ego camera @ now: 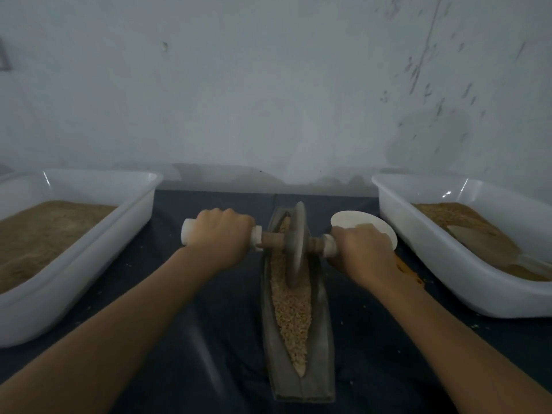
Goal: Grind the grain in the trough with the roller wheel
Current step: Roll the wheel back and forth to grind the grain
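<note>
A long, boat-shaped grey trough (pixel 324 348) lies lengthwise on the dark table in front of me, filled with pale grain (pixel 291 312). The grey roller wheel (pixel 295 243) stands upright in the trough's far half, on a wooden axle with white handle ends. My left hand (pixel 222 234) grips the left handle. My right hand (pixel 363 252) grips the right handle, which it mostly hides.
A white tub (pixel 89 258) of brown ground meal stands at the left. Another white tub (pixel 448 258) at the right holds grain and a scoop (pixel 490 245). A white round lid or plate (pixel 358 219) lies behind my right hand. A wall rises close behind the table.
</note>
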A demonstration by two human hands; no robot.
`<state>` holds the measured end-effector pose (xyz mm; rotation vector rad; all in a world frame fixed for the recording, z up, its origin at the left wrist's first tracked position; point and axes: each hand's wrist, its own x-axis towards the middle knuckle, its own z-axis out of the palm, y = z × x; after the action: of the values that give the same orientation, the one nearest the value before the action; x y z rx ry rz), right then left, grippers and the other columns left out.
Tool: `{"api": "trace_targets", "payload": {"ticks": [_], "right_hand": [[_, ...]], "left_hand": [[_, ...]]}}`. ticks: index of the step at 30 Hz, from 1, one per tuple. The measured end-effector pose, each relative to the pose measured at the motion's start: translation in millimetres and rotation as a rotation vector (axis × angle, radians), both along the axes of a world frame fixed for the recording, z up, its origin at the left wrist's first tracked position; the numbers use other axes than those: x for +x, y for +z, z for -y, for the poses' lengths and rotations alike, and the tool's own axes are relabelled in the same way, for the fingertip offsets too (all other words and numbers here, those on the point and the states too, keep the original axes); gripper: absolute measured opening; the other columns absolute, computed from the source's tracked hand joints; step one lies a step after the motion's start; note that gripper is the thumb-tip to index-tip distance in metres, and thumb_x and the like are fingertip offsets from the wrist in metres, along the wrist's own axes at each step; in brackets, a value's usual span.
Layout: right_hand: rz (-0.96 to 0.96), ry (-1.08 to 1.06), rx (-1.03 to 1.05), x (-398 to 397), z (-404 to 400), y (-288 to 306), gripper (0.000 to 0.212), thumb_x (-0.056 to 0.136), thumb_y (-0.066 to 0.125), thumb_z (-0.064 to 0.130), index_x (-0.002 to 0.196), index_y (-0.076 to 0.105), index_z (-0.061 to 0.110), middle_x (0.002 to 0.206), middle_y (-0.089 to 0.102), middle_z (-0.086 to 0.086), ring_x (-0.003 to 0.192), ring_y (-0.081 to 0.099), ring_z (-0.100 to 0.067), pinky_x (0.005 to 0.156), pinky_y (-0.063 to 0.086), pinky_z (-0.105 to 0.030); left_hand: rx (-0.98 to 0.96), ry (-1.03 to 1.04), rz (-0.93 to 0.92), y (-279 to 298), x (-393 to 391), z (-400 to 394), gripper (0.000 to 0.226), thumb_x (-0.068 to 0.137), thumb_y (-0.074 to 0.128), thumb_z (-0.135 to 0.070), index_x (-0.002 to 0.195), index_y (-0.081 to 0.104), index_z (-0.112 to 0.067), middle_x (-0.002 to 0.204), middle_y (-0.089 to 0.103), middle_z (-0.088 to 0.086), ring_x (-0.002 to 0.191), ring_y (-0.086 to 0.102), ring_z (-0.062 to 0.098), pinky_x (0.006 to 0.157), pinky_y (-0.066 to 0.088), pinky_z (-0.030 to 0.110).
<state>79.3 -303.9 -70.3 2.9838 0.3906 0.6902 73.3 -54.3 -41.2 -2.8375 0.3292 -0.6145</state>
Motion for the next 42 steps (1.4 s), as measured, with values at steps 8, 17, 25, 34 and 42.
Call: {"api": "trace_targets", "payload": {"ticks": [8, 17, 25, 34, 42], "right_hand": [[0.143, 0.152, -0.032, -109, 14, 6, 0.075, 0.024, 0.093, 0.03, 0.064, 0.03, 0.031, 0.046, 0.042, 0.008, 0.035, 0.034, -0.009, 0.041, 0.007, -0.016], [0.142, -0.026, -0.217, 19, -17, 26, 0.019, 0.082, 0.067, 0.034, 0.09, 0.053, 0.022, 0.084, 0.065, -0.001, 0.075, 0.062, -0.026, 0.055, 0.03, -0.031], [0.205, 0.113, -0.208, -75, -10, 18, 0.031, 0.057, 0.081, 0.017, 0.073, 0.054, 0.018, 0.062, 0.056, -0.001, 0.055, 0.055, -0.022, 0.048, 0.03, -0.026], [0.11, 0.057, -0.27, -37, -16, 22, 0.023, 0.077, 0.073, 0.03, 0.088, 0.054, 0.023, 0.08, 0.063, 0.002, 0.069, 0.06, -0.02, 0.053, 0.031, -0.03], [0.056, 0.001, -0.114, -8, -13, 14, 0.017, 0.087, 0.062, 0.034, 0.097, 0.053, 0.023, 0.088, 0.064, 0.002, 0.076, 0.06, -0.018, 0.058, 0.036, -0.03]], "left_hand": [[0.022, -0.238, 0.197, -11, -95, -23, 0.052, 0.039, 0.087, -0.033, 0.06, 0.039, -0.028, 0.046, 0.042, -0.008, 0.034, 0.042, 0.017, 0.048, 0.008, 0.02], [-0.2, 0.021, -0.045, -23, 26, -12, 0.019, 0.082, 0.056, -0.042, 0.074, 0.044, -0.029, 0.088, 0.065, 0.001, 0.079, 0.062, 0.027, 0.064, 0.04, 0.033], [-0.102, -0.052, -0.005, -35, -51, -25, 0.029, 0.077, 0.059, -0.048, 0.076, 0.036, -0.031, 0.07, 0.054, -0.008, 0.068, 0.061, 0.02, 0.057, 0.035, 0.029], [-0.117, 0.013, -0.014, -35, -38, -21, 0.025, 0.083, 0.052, -0.049, 0.077, 0.038, -0.029, 0.076, 0.058, -0.006, 0.072, 0.06, 0.021, 0.059, 0.034, 0.029], [-0.087, 0.034, -0.04, -11, 4, -5, 0.015, 0.084, 0.056, -0.038, 0.08, 0.045, -0.029, 0.087, 0.062, -0.003, 0.08, 0.061, 0.023, 0.063, 0.037, 0.032]]}}
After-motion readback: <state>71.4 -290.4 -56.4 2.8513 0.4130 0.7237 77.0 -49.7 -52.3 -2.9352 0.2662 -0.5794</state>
